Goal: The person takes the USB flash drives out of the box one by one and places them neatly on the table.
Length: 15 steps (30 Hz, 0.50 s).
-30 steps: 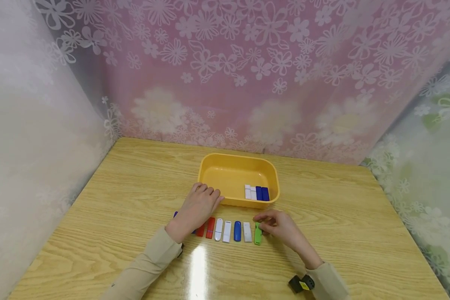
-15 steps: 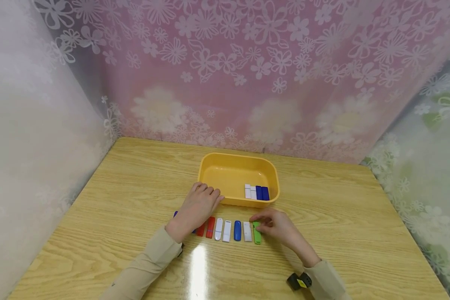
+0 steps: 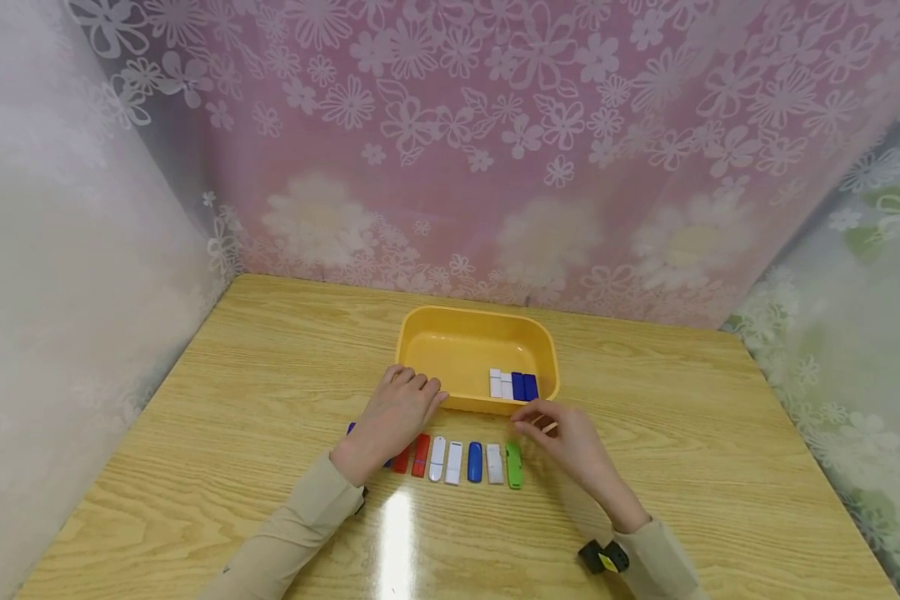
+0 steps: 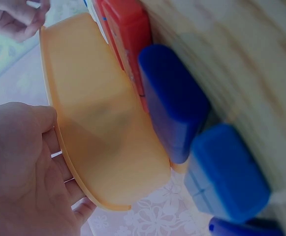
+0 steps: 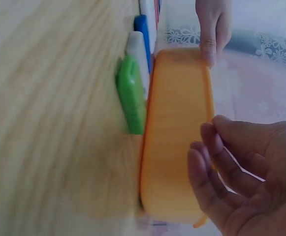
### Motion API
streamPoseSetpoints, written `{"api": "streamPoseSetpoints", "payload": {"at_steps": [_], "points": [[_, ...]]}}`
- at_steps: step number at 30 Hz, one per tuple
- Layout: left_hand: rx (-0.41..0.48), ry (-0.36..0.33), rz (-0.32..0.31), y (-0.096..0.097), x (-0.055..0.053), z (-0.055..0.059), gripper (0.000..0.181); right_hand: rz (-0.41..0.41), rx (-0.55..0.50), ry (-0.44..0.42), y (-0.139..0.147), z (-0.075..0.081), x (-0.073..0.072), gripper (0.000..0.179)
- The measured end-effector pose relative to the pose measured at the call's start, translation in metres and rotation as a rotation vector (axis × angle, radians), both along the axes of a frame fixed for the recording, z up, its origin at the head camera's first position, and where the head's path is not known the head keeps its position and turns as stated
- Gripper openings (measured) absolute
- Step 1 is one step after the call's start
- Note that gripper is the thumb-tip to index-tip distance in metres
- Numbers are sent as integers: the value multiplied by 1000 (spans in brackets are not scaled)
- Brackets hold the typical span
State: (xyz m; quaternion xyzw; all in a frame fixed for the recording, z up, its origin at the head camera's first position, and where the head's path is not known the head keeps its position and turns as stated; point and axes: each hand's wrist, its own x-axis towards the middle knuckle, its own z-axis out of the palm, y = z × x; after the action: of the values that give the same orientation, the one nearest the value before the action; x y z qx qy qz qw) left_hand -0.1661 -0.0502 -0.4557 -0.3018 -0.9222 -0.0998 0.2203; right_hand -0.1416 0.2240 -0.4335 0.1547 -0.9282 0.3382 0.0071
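My left hand (image 3: 393, 421) grips the front rim of a yellow plastic bin (image 3: 480, 315), its thumb outside and its fingers over the edge in the left wrist view. My right hand (image 3: 573, 442) hovers by the bin's front right corner, fingers loosely bent with nothing between them. Below it on the table lies a green USB flash drive (image 3: 513, 465), the right end of a row. A white drive (image 3: 494, 464) and a blue drive (image 3: 475, 462) lie left of it. Inside the bin, white drives (image 3: 496, 383) and dark blue drives (image 3: 525, 387) stand side by side at the right.
The row runs on leftward with more white drives (image 3: 437, 459), red drives (image 3: 421, 455) and blue ones partly hidden under my left hand. The wood-grain table (image 3: 682, 400) is bounded by a pink floral curtain (image 3: 450, 208) at the back and pale hangings at the sides.
My right hand shifted the green drive slightly left towards the white one, then let go and rose away towards the bin. The left hand has stayed on the rim.
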Motion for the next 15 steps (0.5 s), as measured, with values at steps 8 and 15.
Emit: {"api": "streamPoseSetpoints", "payload": {"at_steps": [8,15], "points": [[-3,2,1,0,0,0,28,-18,-45,160,-10,20,-23,9],[-19,0,2,0,1,1,27,4,120,192,-23,17,-58,15]]}}
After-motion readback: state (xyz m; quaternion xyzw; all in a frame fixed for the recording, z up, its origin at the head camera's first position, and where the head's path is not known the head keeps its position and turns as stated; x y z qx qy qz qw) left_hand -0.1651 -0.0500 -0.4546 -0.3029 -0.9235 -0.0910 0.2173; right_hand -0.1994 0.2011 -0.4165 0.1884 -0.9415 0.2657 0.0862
